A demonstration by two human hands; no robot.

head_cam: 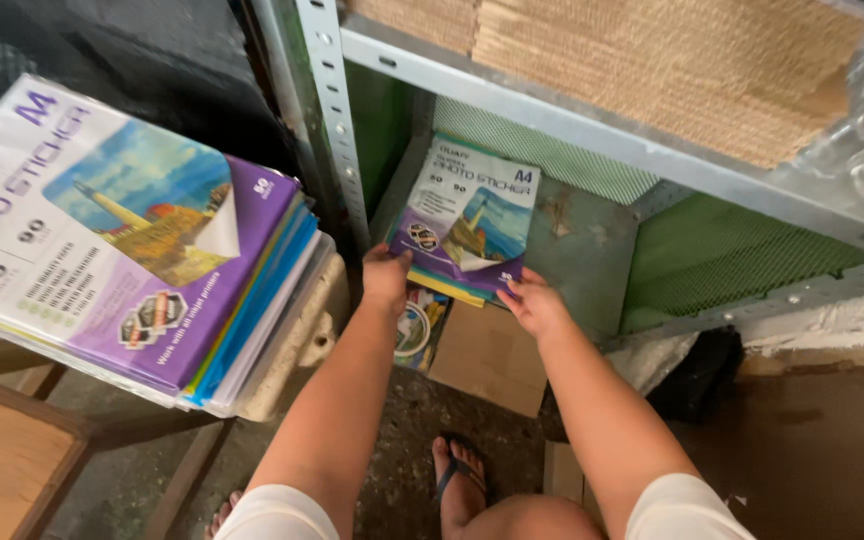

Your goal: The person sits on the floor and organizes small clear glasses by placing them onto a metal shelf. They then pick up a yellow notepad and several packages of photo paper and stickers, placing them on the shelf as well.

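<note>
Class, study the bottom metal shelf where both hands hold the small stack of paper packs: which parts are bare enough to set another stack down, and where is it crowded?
Bare shelf lies right of the small stack, up to the green mesh. Crowded: left hand and right hand grip the stack's near edge, by the upright post.

open shelf bay [592,240], upright post [337,120] left

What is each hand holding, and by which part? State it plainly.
Both hold one small stack of photo-paper packs on the bottom shelf: left hand at its near left corner, right hand at its near right corner.
</note>
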